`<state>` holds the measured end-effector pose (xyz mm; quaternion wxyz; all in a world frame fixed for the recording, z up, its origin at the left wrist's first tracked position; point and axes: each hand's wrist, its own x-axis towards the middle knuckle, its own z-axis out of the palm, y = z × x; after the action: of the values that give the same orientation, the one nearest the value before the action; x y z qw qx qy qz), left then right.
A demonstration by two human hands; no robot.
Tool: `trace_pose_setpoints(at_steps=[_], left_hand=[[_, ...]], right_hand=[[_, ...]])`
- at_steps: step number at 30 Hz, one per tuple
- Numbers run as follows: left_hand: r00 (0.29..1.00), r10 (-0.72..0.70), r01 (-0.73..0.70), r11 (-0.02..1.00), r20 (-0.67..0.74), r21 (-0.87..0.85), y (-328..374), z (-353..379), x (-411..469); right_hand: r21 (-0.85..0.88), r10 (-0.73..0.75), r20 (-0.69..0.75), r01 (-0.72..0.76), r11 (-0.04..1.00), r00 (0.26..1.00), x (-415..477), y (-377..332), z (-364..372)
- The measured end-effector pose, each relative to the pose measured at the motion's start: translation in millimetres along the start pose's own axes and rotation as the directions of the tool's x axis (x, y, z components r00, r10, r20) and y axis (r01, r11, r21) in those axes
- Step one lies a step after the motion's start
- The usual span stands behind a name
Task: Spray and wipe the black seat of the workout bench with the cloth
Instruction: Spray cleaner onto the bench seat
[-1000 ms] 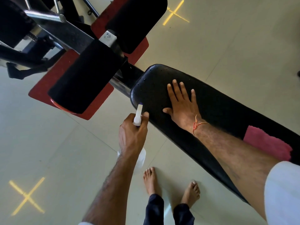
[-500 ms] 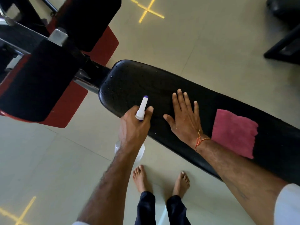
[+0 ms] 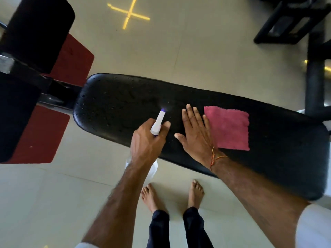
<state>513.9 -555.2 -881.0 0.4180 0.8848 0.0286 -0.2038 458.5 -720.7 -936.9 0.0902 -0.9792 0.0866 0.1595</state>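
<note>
The long black bench seat (image 3: pixel 125 101) runs from centre left to lower right, its left half dotted with droplets. My left hand (image 3: pixel 146 142) grips a white spray bottle (image 3: pixel 158 122) with a purple nozzle tip pointed over the seat; a faint puff of mist shows at the tip. The bottle's clear body hangs under my wrist at the seat's near edge. Flat on the seat lies my right hand (image 3: pixel 195 135), fingers spread, its edge touching a pink cloth (image 3: pixel 231 127) that lies spread on the seat to the right.
Black roller pads (image 3: pixel 37 31) and the bench frame stand at the left over a red mat (image 3: pixel 71 59). Another black machine frame (image 3: pixel 315 51) stands at the upper right. My bare feet (image 3: pixel 172 196) stand on the tiled floor by the seat's near edge. A yellow cross (image 3: pixel 129 14) marks the floor.
The view has shifted right along the bench. Both hands have moved right along the seat toward the pink cloth, and my right hand now touches its edge. Mist appears at the nozzle.
</note>
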Motion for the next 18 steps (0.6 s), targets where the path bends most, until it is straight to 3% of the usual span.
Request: trace_pose_setpoints(at_steps=[9,12,15,18], left_hand=[[0.999,0.04,-0.04,0.998,-0.004,0.049,-6,-1,-25],[0.994,-0.041,0.036,0.998,-0.098,-0.056,-19,-7,-36],[0.968,-0.131,0.126,0.991,-0.212,-0.037,-36,-16,-50],[0.952,-0.214,0.194,0.975,-0.219,-0.11,-49,-27,-66]], right_hand=[[-0.064,-0.003,-0.056,-0.001,0.998,0.998,-37,-2,16],[-0.092,-0.018,-0.056,0.013,0.996,0.998,-44,-6,22],[-0.095,-0.05,-0.038,0.046,0.994,0.998,-51,-9,24],[-0.098,-0.081,-0.021,0.078,0.992,0.997,-54,-7,21]])
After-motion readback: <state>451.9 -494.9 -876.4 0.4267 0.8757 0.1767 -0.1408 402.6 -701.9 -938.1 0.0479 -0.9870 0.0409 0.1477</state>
